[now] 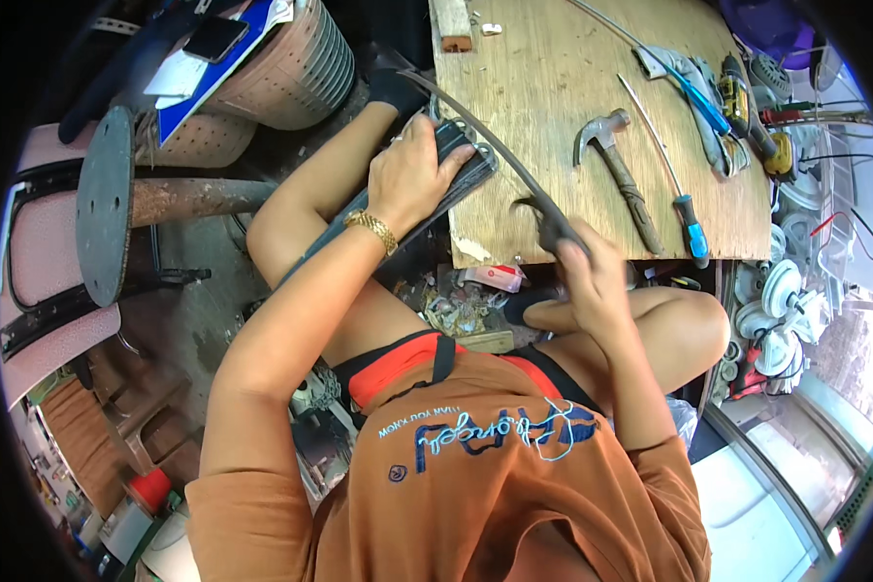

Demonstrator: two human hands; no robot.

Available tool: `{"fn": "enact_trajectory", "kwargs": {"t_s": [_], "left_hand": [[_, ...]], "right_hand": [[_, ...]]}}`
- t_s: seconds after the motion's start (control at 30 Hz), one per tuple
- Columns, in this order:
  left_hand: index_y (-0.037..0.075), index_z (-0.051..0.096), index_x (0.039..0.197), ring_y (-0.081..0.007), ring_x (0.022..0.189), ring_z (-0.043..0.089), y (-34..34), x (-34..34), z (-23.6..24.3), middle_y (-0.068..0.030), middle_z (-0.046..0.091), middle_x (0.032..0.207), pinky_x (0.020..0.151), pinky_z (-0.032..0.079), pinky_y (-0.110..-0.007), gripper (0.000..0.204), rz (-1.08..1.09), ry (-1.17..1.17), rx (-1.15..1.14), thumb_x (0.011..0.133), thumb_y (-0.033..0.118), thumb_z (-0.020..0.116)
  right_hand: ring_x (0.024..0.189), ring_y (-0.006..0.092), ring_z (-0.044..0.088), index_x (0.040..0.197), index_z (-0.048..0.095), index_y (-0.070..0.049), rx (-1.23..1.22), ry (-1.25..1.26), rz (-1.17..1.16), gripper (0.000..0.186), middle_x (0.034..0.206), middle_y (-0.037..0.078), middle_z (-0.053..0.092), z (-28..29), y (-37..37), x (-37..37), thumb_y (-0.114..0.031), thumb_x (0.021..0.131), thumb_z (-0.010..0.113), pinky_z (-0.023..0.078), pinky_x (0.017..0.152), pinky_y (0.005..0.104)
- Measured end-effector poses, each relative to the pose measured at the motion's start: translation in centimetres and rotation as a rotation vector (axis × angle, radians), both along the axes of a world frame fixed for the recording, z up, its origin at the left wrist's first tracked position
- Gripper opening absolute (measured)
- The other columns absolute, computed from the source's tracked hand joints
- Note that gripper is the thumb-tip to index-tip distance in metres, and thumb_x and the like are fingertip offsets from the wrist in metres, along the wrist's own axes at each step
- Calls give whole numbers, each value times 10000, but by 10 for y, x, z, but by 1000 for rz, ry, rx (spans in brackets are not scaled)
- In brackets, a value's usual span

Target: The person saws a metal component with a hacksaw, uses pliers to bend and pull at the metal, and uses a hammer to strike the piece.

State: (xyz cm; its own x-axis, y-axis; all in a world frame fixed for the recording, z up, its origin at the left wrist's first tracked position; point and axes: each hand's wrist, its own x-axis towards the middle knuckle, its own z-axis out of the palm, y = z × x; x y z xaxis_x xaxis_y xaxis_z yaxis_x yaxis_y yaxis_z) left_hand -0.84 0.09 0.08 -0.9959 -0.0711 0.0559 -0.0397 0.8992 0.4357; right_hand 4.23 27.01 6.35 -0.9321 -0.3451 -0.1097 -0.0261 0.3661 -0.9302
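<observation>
My left hand (407, 170) grips a dark, elongated piece (477, 165) with metal rings at its end, lying slanted beside the board's near-left corner. My right hand (594, 276) is closed around a dark hooked object (545, 218); a long, slightly curved dark strip (509, 163) runs from it up-left over the left piece. Whether strip and hook are one piece I cannot tell. On the plywood board (519, 68) to the right lie a claw hammer (628, 194), a thin rod with a blue handle (690, 228), a longer blue-handled rod (703, 107) and a pale glove (679, 66).
A yellow-black drill (737, 97) lies at the board's right edge, beside several white round parts (781, 286). At left stand perforated buckets (291, 78), a blue folder (179, 116) with a phone (213, 39), a round metal plate on a post (102, 204) and a pink chair (53, 223).
</observation>
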Motion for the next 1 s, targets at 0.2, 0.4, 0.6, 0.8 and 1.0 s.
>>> {"fn": "enact_trajectory", "kwargs": {"t_s": [0.2, 0.4, 0.6, 0.8, 1.0], "left_hand": [[12, 543, 1186, -416, 935, 723, 4, -4, -1, -243, 730, 987, 795, 557, -518, 597, 4, -6, 29, 996, 575, 608], [-7, 571, 1119, -399, 917, 727, 0, 4, -1, -234, 726, 1021, 763, 578, -494, 574, -4, 49, -17, 981, 547, 635], [15, 556, 1181, -408, 919, 726, 5, -17, 8, -235, 732, 984, 785, 568, -512, 557, -19, 18, 16, 1004, 539, 613], [12, 552, 1206, -410, 944, 722, 6, -3, 1, -240, 731, 1002, 815, 562, -519, 569, -14, -28, 33, 1001, 539, 616], [-12, 561, 1131, -402, 884, 733, -7, 2, -3, -235, 731, 977, 738, 581, -500, 602, -6, 10, 6, 974, 564, 636]], "right_hand": [[606, 203, 495, 998, 637, 10, 41, 87, 25, 240, 673, 144, 518, -1, -30, -18, -227, 1031, 619, 450, 607, 371], [621, 145, 498, 995, 664, 6, -65, 5, -5, 252, 667, 96, 509, 12, 17, 16, -228, 1032, 580, 430, 581, 338], [586, 131, 440, 1000, 640, 12, -27, 41, -42, 252, 647, 79, 468, -11, -16, -22, -230, 1048, 588, 402, 555, 323], [589, 96, 410, 1068, 669, 17, -84, -23, -77, 297, 648, 40, 449, -5, -10, -3, -261, 1072, 565, 373, 535, 314], [614, 91, 417, 1014, 656, 10, -127, -31, -1, 321, 653, 9, 469, 1, 5, 6, -290, 1076, 559, 362, 549, 283]]}}
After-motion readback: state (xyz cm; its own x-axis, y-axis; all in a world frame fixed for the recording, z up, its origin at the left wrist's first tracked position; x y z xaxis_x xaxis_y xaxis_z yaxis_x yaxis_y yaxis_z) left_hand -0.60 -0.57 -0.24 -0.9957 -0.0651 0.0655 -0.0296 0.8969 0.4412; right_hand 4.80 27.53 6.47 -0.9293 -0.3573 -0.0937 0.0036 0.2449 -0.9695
